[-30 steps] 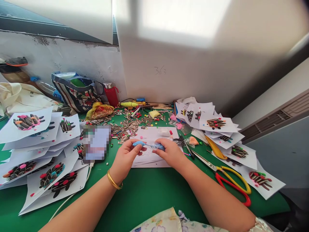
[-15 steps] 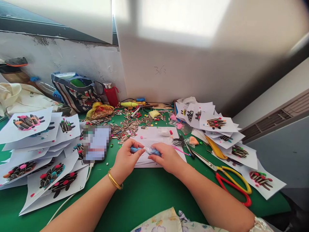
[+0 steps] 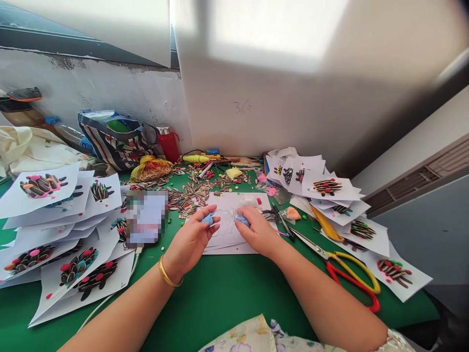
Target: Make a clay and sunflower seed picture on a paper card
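Observation:
My left hand (image 3: 194,239) holds a small lump of blue clay (image 3: 207,219) between thumb and fingers, palm turned partly up. A short gap to the right, my right hand (image 3: 258,232) is closed on more blue clay (image 3: 242,220), with clear plastic wrap at its fingertips. Both hands are above white paper (image 3: 220,247) that carries a faint outline drawing, now visible between them. Behind the hands, a clear plastic packet and a small red piece (image 3: 259,201) rest on the paper.
Paper stacks with seed pictures stand at left (image 3: 40,188) and right (image 3: 330,188). Scissors (image 3: 330,256) and pens (image 3: 284,222) lie right. A phone (image 3: 146,217) with a cable is left. Behind are loose seeds (image 3: 190,193), a red bottle (image 3: 168,144) and a bag (image 3: 113,142).
My hands have moved apart, and the blue clay between them is now in two separate portions, one in each hand. My left hand has turned its palm upward and its fingers have spread somewhat.

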Motion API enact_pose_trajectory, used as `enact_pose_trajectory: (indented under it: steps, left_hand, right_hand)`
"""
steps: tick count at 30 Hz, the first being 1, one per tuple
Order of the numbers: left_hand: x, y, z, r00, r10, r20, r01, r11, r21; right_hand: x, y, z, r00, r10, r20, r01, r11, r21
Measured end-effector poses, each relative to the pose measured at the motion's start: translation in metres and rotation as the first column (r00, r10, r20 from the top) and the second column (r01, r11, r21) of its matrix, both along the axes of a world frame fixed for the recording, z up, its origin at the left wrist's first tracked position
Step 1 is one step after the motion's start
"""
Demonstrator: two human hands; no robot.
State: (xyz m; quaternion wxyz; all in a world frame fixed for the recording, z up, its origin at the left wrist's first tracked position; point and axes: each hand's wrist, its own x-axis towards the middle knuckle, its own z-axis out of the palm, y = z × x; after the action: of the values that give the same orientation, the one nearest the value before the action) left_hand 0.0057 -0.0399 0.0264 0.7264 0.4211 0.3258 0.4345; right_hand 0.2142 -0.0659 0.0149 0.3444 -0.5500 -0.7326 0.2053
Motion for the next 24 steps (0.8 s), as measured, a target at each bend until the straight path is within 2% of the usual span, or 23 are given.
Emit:
enact_pose_trajectory:
  steps: [7, 11, 14, 16, 18, 21, 24]
  left_hand:
    - [0.002, -0.001, -0.004, 0.990, -0.024, -0.138, 0.023, 1.000, -0.008]
    - [0.000, 0.000, -0.007, 0.934, 0.122, -0.335, -0.060, 0.980, 0.188]
    - [-0.001, 0.002, -0.008, 0.878, 0.212, -0.429, -0.103, 0.960, 0.261]
    - [-0.002, 0.003, -0.008, 0.903, 0.224, -0.365, -0.152, 0.964, 0.217]
    - [-0.001, 0.003, -0.006, 0.952, 0.198, -0.235, -0.174, 0.978, 0.117]
    - [0.001, 0.001, -0.002, 0.993, 0.111, -0.042, -0.113, 0.993, -0.045]
    - [0.002, 0.000, 0.000, 0.997, 0.059, 0.054, -0.050, 0.987, -0.155]
  right_hand:
    - [-0.005, -0.006, 0.006, 0.994, 0.091, -0.053, -0.089, 0.995, 0.038]
    - [-0.011, -0.011, 0.008, 0.994, 0.103, 0.017, -0.104, 0.993, 0.064]
    - [-0.008, -0.009, 0.007, 0.998, 0.032, 0.057, -0.038, 0.993, 0.114]
    - [-0.002, -0.004, 0.005, 0.993, -0.071, 0.091, 0.059, 0.990, 0.129]
    - [0.006, 0.003, 0.003, 0.974, -0.161, 0.161, 0.144, 0.984, 0.108]
    - [0.019, 0.013, -0.004, 0.921, -0.222, 0.321, 0.213, 0.975, 0.063]
    - [0.030, 0.021, -0.009, 0.829, -0.311, 0.466, 0.312, 0.947, 0.076]
